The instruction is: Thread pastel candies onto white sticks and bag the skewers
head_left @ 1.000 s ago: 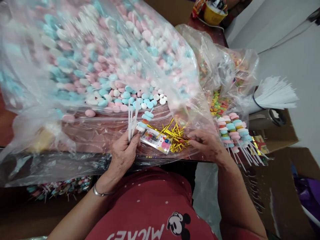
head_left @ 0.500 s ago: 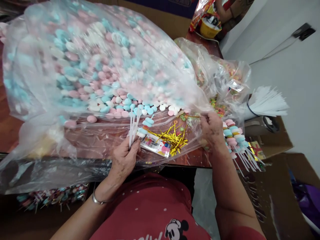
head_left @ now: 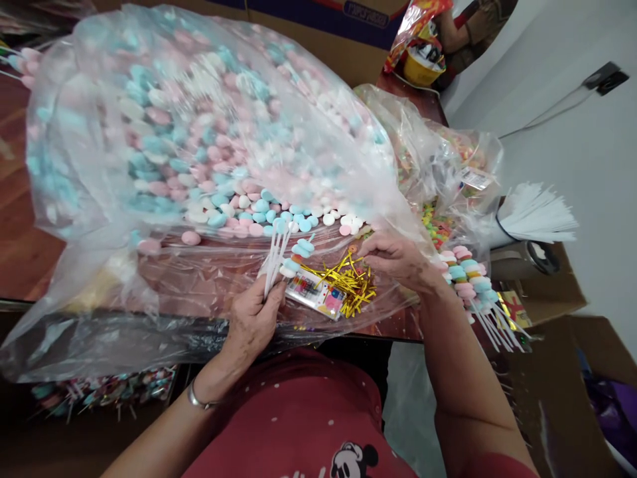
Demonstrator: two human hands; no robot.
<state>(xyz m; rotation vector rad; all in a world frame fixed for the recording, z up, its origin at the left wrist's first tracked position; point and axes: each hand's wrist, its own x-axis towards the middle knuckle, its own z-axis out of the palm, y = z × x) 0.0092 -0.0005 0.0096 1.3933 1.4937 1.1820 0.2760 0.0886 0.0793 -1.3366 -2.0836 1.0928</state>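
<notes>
My left hand (head_left: 253,315) is closed around several thin white sticks (head_left: 277,255). A short candy skewer with blue and white marshmallows (head_left: 302,248) and an orange piece between them leans out beside the sticks. My right hand (head_left: 398,260) is bent over the far right side of a pile of gold twist ties (head_left: 355,285), its fingertips drawn together; anything between them is too small to make out. Under the ties lies a clear packet of printed cards or labels (head_left: 313,295). Small ring candies (head_left: 353,249) are by the fingertips.
A big clear bag of pink, blue and white marshmallows (head_left: 213,146) fills the left and middle table. Behind the right hand are a bag of ring candies (head_left: 438,222), finished skewers (head_left: 470,279) and a bundle of white sticks (head_left: 537,212). Cardboard boxes (head_left: 552,372) stand at right.
My right hand has moved left and come down from the bag's edge toward the gold ties and ring candies. My left hand still grips the sticks and skewer.
</notes>
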